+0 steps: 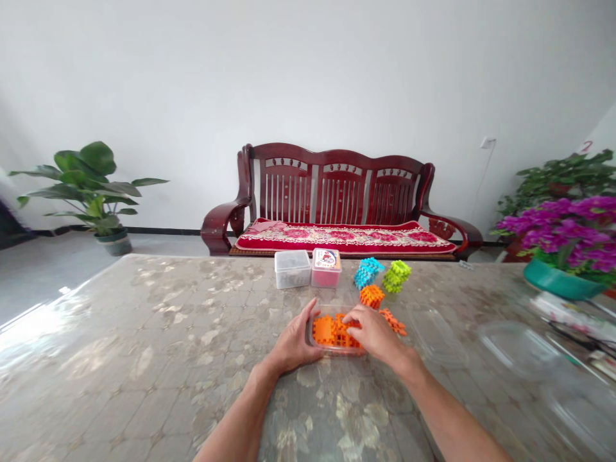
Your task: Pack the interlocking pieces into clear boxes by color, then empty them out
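Left hand (296,340), thumb and fingers spread, braces clear container (315,348) on tabletop (226,359); right hand (373,330) reaches inside, fingers bent over orange pieces (323,330), pinch unclear. Behind container: 2 lidded boxes (292,269).

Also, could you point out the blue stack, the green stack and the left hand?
Blue stack (367,273): head view, on the middle of its side.
Green stack (396,276): head view, on its middle.
Left hand (294,341): head view, on the back of the hand.

Open tabletop (120,359) left of hands (294,340)
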The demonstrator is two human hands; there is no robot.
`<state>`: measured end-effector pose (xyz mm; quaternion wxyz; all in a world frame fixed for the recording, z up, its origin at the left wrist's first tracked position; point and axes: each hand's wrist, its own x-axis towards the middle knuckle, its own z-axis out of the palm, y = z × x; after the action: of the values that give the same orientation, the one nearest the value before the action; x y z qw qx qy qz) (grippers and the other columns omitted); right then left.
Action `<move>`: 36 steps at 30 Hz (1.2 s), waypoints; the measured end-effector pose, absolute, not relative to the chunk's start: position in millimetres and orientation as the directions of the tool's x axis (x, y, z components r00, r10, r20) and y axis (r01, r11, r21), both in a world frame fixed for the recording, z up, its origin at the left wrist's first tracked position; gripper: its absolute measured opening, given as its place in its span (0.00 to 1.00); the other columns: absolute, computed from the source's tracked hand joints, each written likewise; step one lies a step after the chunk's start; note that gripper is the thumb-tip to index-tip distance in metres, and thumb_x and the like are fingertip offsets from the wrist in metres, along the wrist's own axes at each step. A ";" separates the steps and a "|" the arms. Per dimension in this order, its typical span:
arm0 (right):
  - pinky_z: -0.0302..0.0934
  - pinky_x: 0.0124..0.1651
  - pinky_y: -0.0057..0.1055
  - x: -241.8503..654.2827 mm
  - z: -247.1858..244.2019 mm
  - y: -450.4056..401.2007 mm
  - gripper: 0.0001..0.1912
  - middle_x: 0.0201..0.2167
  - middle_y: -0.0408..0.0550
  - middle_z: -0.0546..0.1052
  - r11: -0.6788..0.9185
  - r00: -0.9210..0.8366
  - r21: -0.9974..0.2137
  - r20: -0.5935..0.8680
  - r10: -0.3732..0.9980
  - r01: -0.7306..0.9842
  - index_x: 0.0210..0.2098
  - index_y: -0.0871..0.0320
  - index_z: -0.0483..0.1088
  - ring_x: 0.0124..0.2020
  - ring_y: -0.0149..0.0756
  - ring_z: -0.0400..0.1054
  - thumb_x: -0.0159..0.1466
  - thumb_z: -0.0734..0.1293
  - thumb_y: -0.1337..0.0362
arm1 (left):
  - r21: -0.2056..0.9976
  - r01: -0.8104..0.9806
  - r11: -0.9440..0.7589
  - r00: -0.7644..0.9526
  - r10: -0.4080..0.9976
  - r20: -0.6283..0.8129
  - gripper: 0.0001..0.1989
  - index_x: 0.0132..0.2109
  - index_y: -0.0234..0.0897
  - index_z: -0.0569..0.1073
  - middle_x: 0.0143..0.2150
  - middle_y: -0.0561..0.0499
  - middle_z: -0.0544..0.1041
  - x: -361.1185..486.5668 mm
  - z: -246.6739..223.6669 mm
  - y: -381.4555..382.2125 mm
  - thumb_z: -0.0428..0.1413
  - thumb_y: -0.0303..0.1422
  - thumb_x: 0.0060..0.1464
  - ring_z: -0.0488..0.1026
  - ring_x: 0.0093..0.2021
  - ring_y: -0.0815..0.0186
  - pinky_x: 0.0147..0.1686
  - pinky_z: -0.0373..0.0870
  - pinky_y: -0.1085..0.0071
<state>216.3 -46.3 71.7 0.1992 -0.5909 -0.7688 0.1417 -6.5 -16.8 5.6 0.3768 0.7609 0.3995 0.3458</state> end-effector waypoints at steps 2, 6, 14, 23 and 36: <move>0.60 0.51 0.31 214.8 69.7 -45.1 0.16 0.40 0.47 0.79 0.278 -0.242 -0.459 0.136 0.961 0.844 0.37 0.55 0.77 0.45 0.37 0.71 0.55 0.62 0.75 | 0.848 0.343 -0.403 0.442 0.866 0.233 0.57 0.70 0.38 0.47 0.62 0.41 0.69 -6.8 3.4 -15.8 0.68 0.36 0.37 0.66 0.61 0.52 0.61 0.61 0.59; 0.60 0.52 0.31 212.2 68.0 -43.9 0.17 0.41 0.47 0.79 0.316 -0.283 -0.453 0.141 0.949 0.833 0.39 0.55 0.78 0.46 0.36 0.71 0.56 0.62 0.75 | 0.853 0.346 -0.391 0.446 0.868 0.218 0.57 0.70 0.38 0.47 0.62 0.40 0.68 -6.7 3.5 -15.9 0.68 0.34 0.37 0.65 0.62 0.53 0.62 0.60 0.58; 0.60 0.52 0.32 203.2 70.5 -49.1 0.13 0.41 0.45 0.78 0.328 -0.227 -0.502 0.253 0.941 0.800 0.41 0.52 0.78 0.45 0.36 0.70 0.60 0.65 0.69 | 0.857 0.347 -0.381 0.447 0.870 0.205 0.56 0.70 0.38 0.47 0.62 0.40 0.68 -5.0 10.0 -18.6 0.68 0.36 0.38 0.65 0.62 0.53 0.61 0.61 0.59; 0.57 0.49 0.34 188.0 73.9 -46.0 0.11 0.37 0.46 0.77 0.380 -0.332 -0.256 0.210 0.920 0.889 0.39 0.50 0.79 0.43 0.38 0.67 0.63 0.64 0.66 | 0.851 0.356 -0.387 0.441 0.872 0.212 0.57 0.70 0.38 0.48 0.61 0.40 0.69 -4.1 13.5 -19.8 0.69 0.40 0.37 0.67 0.60 0.52 0.61 0.62 0.59; 0.56 0.48 0.32 182.1 74.4 -48.7 0.10 0.40 0.45 0.76 0.324 -0.273 -0.217 0.233 0.933 0.921 0.40 0.50 0.78 0.45 0.37 0.66 0.62 0.65 0.67 | 0.822 0.390 -0.416 0.431 0.871 0.236 0.55 0.69 0.36 0.50 0.61 0.41 0.69 -4.3 13.0 -19.4 0.68 0.40 0.38 0.68 0.59 0.53 0.60 0.63 0.60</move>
<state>182.1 -48.7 74.4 0.1603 -0.5812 -0.7975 0.0192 -4.3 -19.4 13.0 0.3524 0.7690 0.4098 0.3414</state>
